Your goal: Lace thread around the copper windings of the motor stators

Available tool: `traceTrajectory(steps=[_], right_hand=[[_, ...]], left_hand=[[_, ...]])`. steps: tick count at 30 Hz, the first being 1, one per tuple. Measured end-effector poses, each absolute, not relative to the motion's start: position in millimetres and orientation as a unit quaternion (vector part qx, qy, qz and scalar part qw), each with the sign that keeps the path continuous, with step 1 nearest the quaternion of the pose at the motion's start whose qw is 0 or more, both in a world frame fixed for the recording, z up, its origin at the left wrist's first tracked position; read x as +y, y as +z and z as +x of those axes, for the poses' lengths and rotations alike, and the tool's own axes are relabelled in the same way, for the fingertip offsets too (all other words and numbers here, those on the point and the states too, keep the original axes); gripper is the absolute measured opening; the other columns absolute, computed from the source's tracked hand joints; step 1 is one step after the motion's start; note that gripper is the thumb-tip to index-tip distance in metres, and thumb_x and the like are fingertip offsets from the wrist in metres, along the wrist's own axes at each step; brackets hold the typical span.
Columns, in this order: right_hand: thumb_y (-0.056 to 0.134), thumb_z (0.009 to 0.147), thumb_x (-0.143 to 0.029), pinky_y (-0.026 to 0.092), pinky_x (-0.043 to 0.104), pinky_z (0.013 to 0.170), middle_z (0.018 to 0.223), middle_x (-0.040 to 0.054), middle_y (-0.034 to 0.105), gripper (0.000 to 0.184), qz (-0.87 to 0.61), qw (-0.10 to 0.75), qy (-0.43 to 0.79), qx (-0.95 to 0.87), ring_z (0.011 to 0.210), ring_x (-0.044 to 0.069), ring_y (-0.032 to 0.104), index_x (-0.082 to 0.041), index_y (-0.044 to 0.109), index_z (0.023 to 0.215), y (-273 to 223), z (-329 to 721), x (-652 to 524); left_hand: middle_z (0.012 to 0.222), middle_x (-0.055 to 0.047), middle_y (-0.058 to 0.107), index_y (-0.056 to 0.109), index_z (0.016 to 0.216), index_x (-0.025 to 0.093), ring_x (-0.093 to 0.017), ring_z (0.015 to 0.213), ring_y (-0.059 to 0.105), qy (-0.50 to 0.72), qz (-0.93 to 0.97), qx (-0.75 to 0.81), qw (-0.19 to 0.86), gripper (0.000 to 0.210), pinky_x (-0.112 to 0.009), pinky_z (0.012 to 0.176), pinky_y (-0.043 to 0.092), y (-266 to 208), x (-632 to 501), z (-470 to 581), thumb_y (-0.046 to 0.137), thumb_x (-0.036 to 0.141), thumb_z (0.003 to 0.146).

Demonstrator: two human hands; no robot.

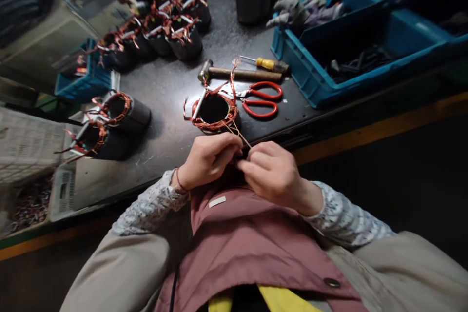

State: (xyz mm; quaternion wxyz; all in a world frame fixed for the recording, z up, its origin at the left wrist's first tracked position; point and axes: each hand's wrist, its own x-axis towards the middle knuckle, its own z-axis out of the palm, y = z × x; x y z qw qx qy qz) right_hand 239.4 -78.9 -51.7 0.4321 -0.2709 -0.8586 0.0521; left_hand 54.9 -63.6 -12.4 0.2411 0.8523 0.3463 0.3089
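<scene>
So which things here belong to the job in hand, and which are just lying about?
In the job:
strand, at the left hand and right hand
coil that it runs to

Seemingly just lying about, untouched now:
scissors
hammer
screwdriver
gloves
blue bin
other coils

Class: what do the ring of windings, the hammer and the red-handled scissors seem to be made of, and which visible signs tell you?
Windings: probably copper wire; reddish-brown strands with a slight sheen.
Hammer: brown handle, likely dull wood; the head looks like metal, since it gleams.
Scissors: bright blades, seemingly steel; smooth red handles, perhaps plastic, though rubber is possible.
</scene>
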Motion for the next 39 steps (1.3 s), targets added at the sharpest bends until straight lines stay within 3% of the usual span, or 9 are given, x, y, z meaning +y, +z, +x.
traceTrajectory(steps=[3, 5, 10, 14, 17, 21, 26, 34, 39], right_hand=[[0.058, 0.092, -0.024, 0.048, 0.030, 0.069, 0.074, 0.0049, 0.063, 0.012, -0.392, 0.537, 0.055, -0.745, 0.073, 0.018, 0.058, -0.016, 0.064, 0.099, -59.0, 237.7, -62.8], [0.058, 0.092, -0.043, 0.049, 0.029, 0.065, 0.073, 0.0052, 0.063, 0.027, -0.454, 0.545, 0.150, -0.689, 0.071, 0.018, 0.060, -0.017, 0.064, 0.088, -61.5, 231.3, -51.6], [0.045, 0.097, -0.048, 0.042, 0.022, 0.047, 0.055, -0.0003, 0.057, 0.047, -0.363, 0.334, 0.533, -0.687, 0.048, 0.011, 0.053, -0.016, 0.061, 0.067, -56.2, 225.1, -45.2], [0.054, 0.092, -0.025, 0.047, 0.025, 0.058, 0.065, 0.0016, 0.062, 0.021, -0.365, 0.426, 0.402, -0.724, 0.059, 0.012, 0.058, -0.016, 0.066, 0.077, -36.1, 245.4, -62.4], [0.058, 0.088, -0.022, 0.052, 0.031, 0.072, 0.078, 0.0051, 0.066, 0.015, -0.288, 0.503, 0.343, -0.740, 0.076, 0.017, 0.063, -0.020, 0.066, 0.076, -17.1, 259.2, -81.4], [0.051, 0.094, -0.034, 0.052, 0.024, 0.062, 0.055, -0.0026, 0.056, 0.031, -0.081, 0.565, 0.541, -0.618, 0.054, 0.010, 0.059, -0.022, 0.054, 0.065, 0.2, 261.8, -105.1], [0.044, 0.096, -0.036, 0.041, 0.016, 0.046, 0.039, -0.0073, 0.041, 0.045, 0.123, 0.465, 0.691, -0.540, 0.034, 0.005, 0.042, -0.021, 0.039, 0.054, 5.0, 260.9, -130.5], [0.046, 0.095, -0.032, 0.037, 0.019, 0.042, 0.046, -0.0045, 0.044, 0.035, 0.053, 0.426, 0.764, -0.482, 0.039, 0.007, 0.045, -0.021, 0.043, 0.062, -14.0, 254.3, -166.3], [0.041, 0.096, -0.056, 0.040, 0.025, 0.037, 0.083, 0.0058, 0.069, 0.041, -0.191, 0.560, 0.586, -0.553, 0.047, 0.012, 0.052, -0.025, 0.067, 0.102, -5.0, 296.7, -134.5]], left_hand=[[0.064, 0.003, 0.061, 0.058, 0.088, 0.016, -0.005, 0.055, 0.056, 0.343, 0.840, 0.362, 0.214, 0.014, -0.015, 0.058, 0.044, -21.7, -74.3, 54.3, 0.046, 0.011, 0.093], [0.063, 0.003, 0.059, 0.057, 0.088, 0.016, -0.005, 0.054, 0.055, 0.351, 0.837, 0.369, 0.199, 0.013, -0.015, 0.057, 0.043, -25.8, -80.3, 56.3, 0.046, 0.011, 0.093], [0.069, 0.000, 0.062, 0.057, 0.090, 0.017, -0.007, 0.060, 0.057, 0.329, 0.880, 0.319, 0.123, 0.015, -0.017, 0.058, 0.045, -33.1, -88.4, 58.1, 0.044, 0.008, 0.092], [0.099, -0.007, 0.069, 0.058, 0.105, 0.019, -0.013, 0.091, 0.066, 0.306, 0.879, 0.361, 0.060, 0.017, -0.022, 0.079, 0.053, -40.5, -79.6, 44.4, 0.046, 0.014, 0.094], [0.132, -0.017, 0.057, 0.050, 0.128, 0.016, -0.027, 0.128, 0.051, 0.281, 0.820, 0.498, -0.032, 0.041, -0.042, 0.109, 0.041, -50.7, -58.9, 34.1, 0.058, 0.030, 0.090], [0.111, -0.014, 0.068, 0.051, 0.131, 0.011, -0.029, 0.108, 0.061, 0.147, 0.818, 0.553, -0.061, 0.049, -0.053, 0.116, 0.027, -63.1, -32.4, 35.0, 0.058, 0.034, 0.089], [0.100, -0.009, 0.069, 0.060, 0.122, 0.015, -0.026, 0.097, 0.059, 0.105, 0.804, 0.579, -0.080, 0.038, -0.047, 0.108, 0.036, -64.1, -28.2, 47.9, 0.053, 0.033, 0.090], [0.106, -0.015, 0.067, 0.059, 0.124, 0.014, -0.033, 0.098, 0.058, 0.085, 0.772, 0.626, -0.073, 0.041, -0.049, 0.090, 0.043, -63.6, -20.1, 69.8, 0.053, 0.032, 0.088], [0.115, -0.009, 0.066, 0.052, 0.131, 0.018, -0.028, 0.110, 0.058, 0.110, 0.831, 0.543, -0.056, 0.051, -0.056, 0.115, 0.025, -54.6, -19.6, 34.1, 0.064, 0.028, 0.082]])
